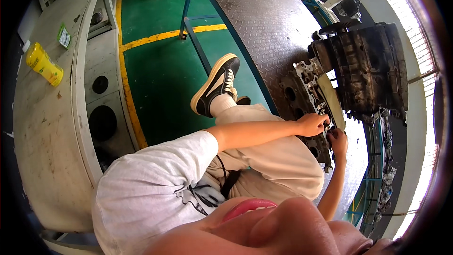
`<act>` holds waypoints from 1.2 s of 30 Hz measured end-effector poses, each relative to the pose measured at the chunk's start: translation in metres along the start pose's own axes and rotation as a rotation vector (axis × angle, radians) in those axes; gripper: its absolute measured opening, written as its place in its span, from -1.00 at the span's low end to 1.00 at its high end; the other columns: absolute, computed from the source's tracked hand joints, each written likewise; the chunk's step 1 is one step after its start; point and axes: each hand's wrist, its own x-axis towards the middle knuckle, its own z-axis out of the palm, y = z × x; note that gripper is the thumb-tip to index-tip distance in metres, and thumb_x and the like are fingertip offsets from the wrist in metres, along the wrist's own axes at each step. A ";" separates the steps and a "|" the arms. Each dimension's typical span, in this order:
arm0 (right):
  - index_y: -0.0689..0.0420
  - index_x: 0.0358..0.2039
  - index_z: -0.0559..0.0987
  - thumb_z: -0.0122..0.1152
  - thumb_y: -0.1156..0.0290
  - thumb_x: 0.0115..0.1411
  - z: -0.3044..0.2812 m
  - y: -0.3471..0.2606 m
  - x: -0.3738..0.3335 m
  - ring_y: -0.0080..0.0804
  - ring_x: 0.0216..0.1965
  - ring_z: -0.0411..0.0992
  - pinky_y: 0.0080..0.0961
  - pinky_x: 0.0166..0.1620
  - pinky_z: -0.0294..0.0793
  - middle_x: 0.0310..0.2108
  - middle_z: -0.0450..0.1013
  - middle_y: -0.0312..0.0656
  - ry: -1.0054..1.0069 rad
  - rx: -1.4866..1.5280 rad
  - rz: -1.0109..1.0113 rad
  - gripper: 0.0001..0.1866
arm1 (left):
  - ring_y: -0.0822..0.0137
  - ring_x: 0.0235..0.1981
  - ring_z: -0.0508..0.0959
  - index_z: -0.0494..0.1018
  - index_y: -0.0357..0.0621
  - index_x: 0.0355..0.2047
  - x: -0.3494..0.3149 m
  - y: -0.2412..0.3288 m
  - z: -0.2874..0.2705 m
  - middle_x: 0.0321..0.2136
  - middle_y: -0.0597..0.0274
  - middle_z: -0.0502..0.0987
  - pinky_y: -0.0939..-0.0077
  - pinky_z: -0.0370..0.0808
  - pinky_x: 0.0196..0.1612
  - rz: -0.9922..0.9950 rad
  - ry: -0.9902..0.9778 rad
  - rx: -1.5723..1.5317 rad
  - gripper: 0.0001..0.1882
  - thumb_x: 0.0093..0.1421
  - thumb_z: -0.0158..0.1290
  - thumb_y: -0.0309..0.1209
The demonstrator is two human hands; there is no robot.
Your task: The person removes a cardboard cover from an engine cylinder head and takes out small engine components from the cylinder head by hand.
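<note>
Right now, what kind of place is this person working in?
Probably an engine repair workshop. Both hands, left hand and right hand, work on a greasy cylinder head lying on a steel tread-plate bench, beside a dirty engine block. The green floor has yellow lines.

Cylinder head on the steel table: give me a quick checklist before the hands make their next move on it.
1. Both hands on the part: ok. The left hand and right hand meet at the cylinder head.
2. Head resting flat on the checker-plate table: ok, as far as visible.
3. What the fingers pinch: cannot tell, too small and hidden.
4. Engine block close behind the head: ok, though touching or apart cannot be told.
5. Footing: not ok, one leg is raised, with the shoe off the floor.
</note>
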 end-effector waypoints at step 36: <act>0.21 -0.31 0.51 0.29 0.39 -0.13 0.006 0.027 -0.001 -0.23 -0.43 0.46 -0.42 -0.30 0.42 -0.48 0.49 -0.09 0.027 0.238 0.034 -0.67 | 0.10 -0.07 0.38 0.56 -0.10 -0.39 0.094 -0.015 0.079 -0.24 0.09 0.48 0.29 0.33 -0.02 0.173 -0.472 0.897 -0.80 -0.11 0.13 -0.45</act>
